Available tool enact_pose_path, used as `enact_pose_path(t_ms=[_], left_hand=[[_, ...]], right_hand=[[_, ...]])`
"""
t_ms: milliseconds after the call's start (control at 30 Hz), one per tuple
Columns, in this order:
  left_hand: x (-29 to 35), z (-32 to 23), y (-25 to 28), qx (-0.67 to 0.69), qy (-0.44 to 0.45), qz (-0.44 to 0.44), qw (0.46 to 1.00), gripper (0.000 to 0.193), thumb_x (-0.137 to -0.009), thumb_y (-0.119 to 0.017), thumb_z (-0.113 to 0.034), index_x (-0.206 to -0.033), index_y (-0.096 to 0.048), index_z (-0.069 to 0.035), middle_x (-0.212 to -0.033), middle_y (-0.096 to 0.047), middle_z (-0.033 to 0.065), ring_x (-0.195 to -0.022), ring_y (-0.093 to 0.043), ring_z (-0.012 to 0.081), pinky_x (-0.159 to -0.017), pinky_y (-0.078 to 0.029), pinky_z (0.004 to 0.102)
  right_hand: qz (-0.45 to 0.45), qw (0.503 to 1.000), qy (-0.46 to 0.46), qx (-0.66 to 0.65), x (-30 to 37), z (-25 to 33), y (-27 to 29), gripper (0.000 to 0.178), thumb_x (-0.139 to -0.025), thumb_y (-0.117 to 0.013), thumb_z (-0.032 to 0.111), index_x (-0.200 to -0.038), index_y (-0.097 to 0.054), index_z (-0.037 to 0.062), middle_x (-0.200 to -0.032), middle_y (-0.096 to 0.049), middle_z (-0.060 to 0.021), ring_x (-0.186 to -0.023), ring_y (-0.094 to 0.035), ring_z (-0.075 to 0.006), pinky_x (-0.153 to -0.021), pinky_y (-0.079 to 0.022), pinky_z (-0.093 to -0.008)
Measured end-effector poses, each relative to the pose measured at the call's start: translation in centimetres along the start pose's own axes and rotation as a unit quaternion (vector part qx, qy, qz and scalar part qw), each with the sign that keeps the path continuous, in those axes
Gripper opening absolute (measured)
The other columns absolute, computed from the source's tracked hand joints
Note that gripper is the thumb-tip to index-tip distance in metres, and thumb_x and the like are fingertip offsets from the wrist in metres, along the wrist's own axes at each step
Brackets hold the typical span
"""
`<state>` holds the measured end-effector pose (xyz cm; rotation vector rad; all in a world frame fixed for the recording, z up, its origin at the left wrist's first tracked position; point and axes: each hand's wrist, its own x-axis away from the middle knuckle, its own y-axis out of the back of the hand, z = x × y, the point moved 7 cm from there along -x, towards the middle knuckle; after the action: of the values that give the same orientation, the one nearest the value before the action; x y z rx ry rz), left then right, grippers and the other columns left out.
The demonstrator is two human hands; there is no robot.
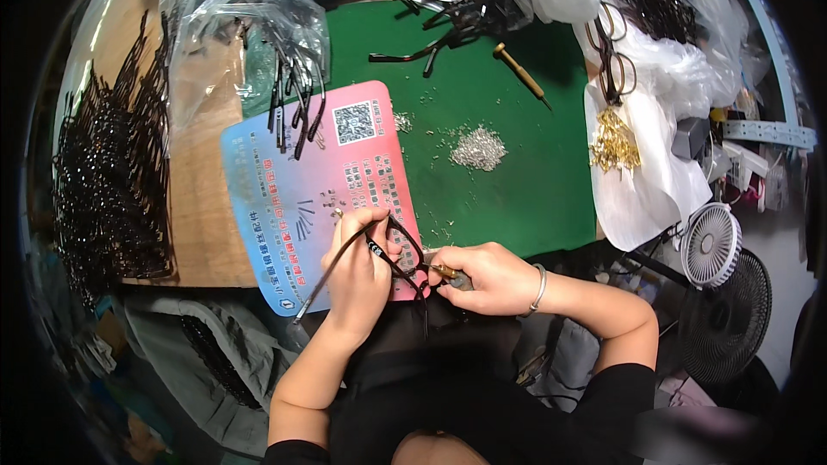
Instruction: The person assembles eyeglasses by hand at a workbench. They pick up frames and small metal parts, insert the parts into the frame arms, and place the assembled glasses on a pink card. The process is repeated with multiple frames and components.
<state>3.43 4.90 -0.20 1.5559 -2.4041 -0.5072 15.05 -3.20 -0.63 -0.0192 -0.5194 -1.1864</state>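
Note:
My left hand (351,282) is closed around a dark eyeglass frame (408,233), held over the near edge of a pink-and-blue printed mat (244,181). One temple slants across the back of this hand toward the lower left. In my right hand (498,279), the fingers grip a small brass-coloured screwdriver (446,271). It points left at the near corner of the frame, where the exact contact of its tip is too small to make out. A few thin dark pieces (303,220) lie on the mat beside my left hand.
A heap of tiny silver screws (479,149) sits on the green mat (538,198). Farther back lies another brass screwdriver (520,76). Dark temples (297,95) spill from a plastic bag. Dark frame parts (112,181) pile at left; gold parts (614,145) and a white fan (711,245) stand right.

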Motion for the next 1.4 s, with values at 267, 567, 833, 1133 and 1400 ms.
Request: enact_pose_path(t_ms=[267,567,833,1133,1400], left_hand=[[-0.3,-0.1,-0.1,-0.064,-0.076,0.078,0.992,0.018,-0.082,-0.052,0.012,-0.097,-0.055,0.003,-0.079,-0.056,0.0065,-0.059,-0.055,0.0099,-0.054,-0.049,0.0226],[0.3,0.0,-0.1,-0.03,-0.083,0.063,0.994,0.026,-0.079,-0.046,0.016,-0.099,-0.057,0.003,-0.084,-0.057,0.0086,-0.061,-0.057,0.012,-0.056,-0.051,0.0234],[0.0,-0.5,-0.4,-0.092,-0.131,0.055,0.986,0.04,-0.065,-0.041,0.021,-0.097,-0.056,0.002,-0.081,-0.057,0.0106,-0.056,-0.056,0.0142,-0.053,-0.049,0.0254],[0.3,-0.6,-0.9,-0.102,-0.136,0.054,0.984,0.04,-0.064,-0.041,0.02,-0.096,-0.056,0.001,-0.078,-0.057,0.0103,-0.055,-0.055,0.0153,-0.054,-0.048,0.0266],[-0.5,-0.8,-0.6,-0.066,-0.109,0.12,0.984,0.04,-0.063,-0.047,0.018,-0.096,-0.057,-0.002,-0.076,-0.056,0.0099,-0.064,-0.059,0.0224,-0.059,-0.049,0.0303]], right_hand=[[-0.066,0.994,-0.048,0.065,3.4,-0.1,3.9,0.031,-0.083,-0.053,0.016,-0.107,-0.041,0.0017,-0.099,-0.047,-0.0194,-0.087,-0.055,-0.0354,-0.075,-0.046,-0.0422],[-0.216,0.883,0.067,0.411,3.3,1.5,3.0,0.042,-0.07,-0.062,0.01,-0.111,-0.058,0.0118,-0.082,-0.047,-0.009,-0.057,-0.054,-0.019,-0.048,-0.047,-0.0299],[-0.244,0.873,0.035,0.42,3.3,1.4,2.9,0.044,-0.069,-0.063,0.007,-0.112,-0.059,0.0107,-0.083,-0.048,-0.0097,-0.055,-0.055,-0.0194,-0.048,-0.047,-0.0292],[-0.269,0.865,0.006,0.423,3.0,1.3,3.0,0.046,-0.069,-0.063,0.008,-0.115,-0.057,0.0131,-0.081,-0.047,-0.009,-0.055,-0.054,-0.0188,-0.046,-0.046,-0.0289],[-0.153,0.926,0.036,0.344,1.7,1.4,3.6,0.044,-0.075,-0.059,0.013,-0.119,-0.053,0.0149,-0.081,-0.046,-0.0116,-0.054,-0.058,-0.0234,-0.046,-0.049,-0.0328]])
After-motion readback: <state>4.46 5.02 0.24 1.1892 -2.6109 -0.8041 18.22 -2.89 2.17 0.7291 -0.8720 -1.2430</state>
